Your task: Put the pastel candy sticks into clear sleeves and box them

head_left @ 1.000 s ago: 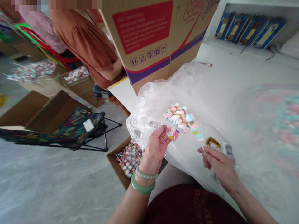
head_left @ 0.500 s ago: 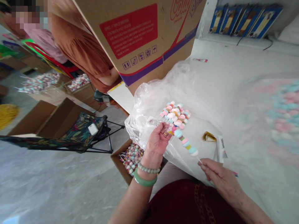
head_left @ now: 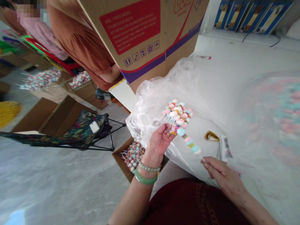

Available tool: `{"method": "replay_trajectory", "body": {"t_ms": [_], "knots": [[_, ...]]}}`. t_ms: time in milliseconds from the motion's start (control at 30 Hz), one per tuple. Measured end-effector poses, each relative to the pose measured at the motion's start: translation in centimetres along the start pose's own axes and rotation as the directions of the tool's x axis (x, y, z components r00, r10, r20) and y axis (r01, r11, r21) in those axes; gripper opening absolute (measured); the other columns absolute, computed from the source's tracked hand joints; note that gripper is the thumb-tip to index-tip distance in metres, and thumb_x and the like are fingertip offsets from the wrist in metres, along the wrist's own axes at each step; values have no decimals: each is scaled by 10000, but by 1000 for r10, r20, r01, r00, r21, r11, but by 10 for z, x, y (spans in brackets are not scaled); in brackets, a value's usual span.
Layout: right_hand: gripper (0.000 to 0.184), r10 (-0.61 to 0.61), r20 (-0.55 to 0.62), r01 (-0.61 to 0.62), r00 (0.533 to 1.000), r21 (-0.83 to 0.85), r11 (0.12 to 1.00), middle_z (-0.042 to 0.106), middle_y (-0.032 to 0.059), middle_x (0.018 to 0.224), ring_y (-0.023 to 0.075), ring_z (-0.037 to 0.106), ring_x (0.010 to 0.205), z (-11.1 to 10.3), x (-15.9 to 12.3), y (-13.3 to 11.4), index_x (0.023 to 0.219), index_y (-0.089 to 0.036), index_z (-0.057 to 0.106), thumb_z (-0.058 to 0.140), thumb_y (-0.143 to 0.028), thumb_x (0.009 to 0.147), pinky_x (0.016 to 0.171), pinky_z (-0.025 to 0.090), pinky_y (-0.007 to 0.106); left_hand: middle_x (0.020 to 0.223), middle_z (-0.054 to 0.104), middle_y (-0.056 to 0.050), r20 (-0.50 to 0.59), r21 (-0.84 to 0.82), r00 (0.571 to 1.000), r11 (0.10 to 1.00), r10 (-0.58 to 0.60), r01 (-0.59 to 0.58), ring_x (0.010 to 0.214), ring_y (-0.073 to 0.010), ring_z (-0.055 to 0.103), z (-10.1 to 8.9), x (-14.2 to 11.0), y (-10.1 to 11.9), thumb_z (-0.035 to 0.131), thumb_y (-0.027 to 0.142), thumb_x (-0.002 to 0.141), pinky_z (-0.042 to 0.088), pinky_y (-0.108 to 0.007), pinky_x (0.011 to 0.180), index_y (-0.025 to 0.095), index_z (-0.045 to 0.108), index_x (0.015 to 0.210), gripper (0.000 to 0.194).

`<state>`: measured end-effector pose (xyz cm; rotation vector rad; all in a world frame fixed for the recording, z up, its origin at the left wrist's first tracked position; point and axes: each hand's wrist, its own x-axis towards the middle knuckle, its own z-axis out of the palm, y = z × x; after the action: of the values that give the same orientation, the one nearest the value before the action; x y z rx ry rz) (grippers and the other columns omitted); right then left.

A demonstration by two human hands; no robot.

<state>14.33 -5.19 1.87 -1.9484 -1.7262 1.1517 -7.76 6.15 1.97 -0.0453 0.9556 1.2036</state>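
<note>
Near centre, above a clear plastic bag (head_left: 164,87): the left hand (head_left: 159,145) closes around the sticks of a bunch of pastel candy skewers (head_left: 176,114), with a printed label (head_left: 157,123) at the fingers. The right hand (head_left: 221,175) pinches the end of one longer skewer (head_left: 187,140), narrowly. Right of it lie gold twist ties (head_left: 212,136). Near left, an open carton of candy sticks (head_left: 132,156) sits below the bag.

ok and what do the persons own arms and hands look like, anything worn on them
Both forearms are bare, no sleeves. The left hand wears a gold ring; its wrist has a pale green bead bracelet and a smooth green bangle. The right hand shows no jewellery.
</note>
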Motion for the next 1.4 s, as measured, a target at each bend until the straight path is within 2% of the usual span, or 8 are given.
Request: {"method": "replay_trajectory", "body": {"t_ms": [300,433,533,633,800,933,1167,1400], "knots": [[480,77,86,-84,993,72,994,619,14,698,172,592,654,0,0,-2,1009,-234,673,395,-586,840,667,474,270,592,642,-10,-50,-77,998,997,-28,24,536,-136,628,-4,1,1,480,175,909,543,-310,577,127,587,714,228],[480,51,104,-54,993,25,998,654,16,721,172,609,653,1,2,4,1011,-249,683,378,-587,859,660,486,270,608,651,-21,-53,-82,996,994,-79,74,553,-147,634,-2,0,3,487,166,900,540,-319,581,123,594,724,210],[452,-33,13,33,999,-51,998,706,35,872,194,643,770,4,2,10,1022,-259,688,384,-560,877,744,496,295,612,653,-29,-64,-86,993,992,-98,93,572,-152,641,-2,-1,5,486,152,893,544,-327,601,120,595,710,215],[417,-184,-100,162,978,-191,968,708,58,1024,245,633,954,8,2,15,1028,-258,687,388,-516,892,872,467,363,619,654,-33,-72,-71,996,997,-48,43,578,-151,642,-1,-1,3,500,153,881,549,-333,623,121,603,700,210],[346,-259,-151,198,954,-332,922,716,85,918,258,631,916,8,5,23,951,-258,695,426,-464,880,842,468,365,651,659,-33,4,64,989,987,148,-148,558,-132,621,1,-2,-3,540,175,849,537,-302,630,120,633,732,159],[323,-221,-182,180,958,-215,960,701,84,887,256,617,930,5,5,25,934,-252,691,471,-473,847,815,482,353,684,674,-37,77,208,961,939,264,-275,574,-134,624,1,1,-7,649,241,768,501,-257,576,123,651,740,121],[285,-14,-28,17,999,116,993,588,0,590,175,560,590,-2,12,9,841,-246,663,485,-466,807,568,456,292,716,695,-64,261,329,956,919,134,-219,582,-149,627,1,0,-22,711,339,716,507,-267,576,110,686,800,246],[255,53,170,-136,984,524,841,439,-55,475,102,369,464,3,15,3,732,-189,572,538,-439,771,468,291,228,835,698,-64,279,237,956,959,87,-156,696,-154,644,-1,-3,-29,716,289,730,542,-290,654,125,692,890,231]]}}
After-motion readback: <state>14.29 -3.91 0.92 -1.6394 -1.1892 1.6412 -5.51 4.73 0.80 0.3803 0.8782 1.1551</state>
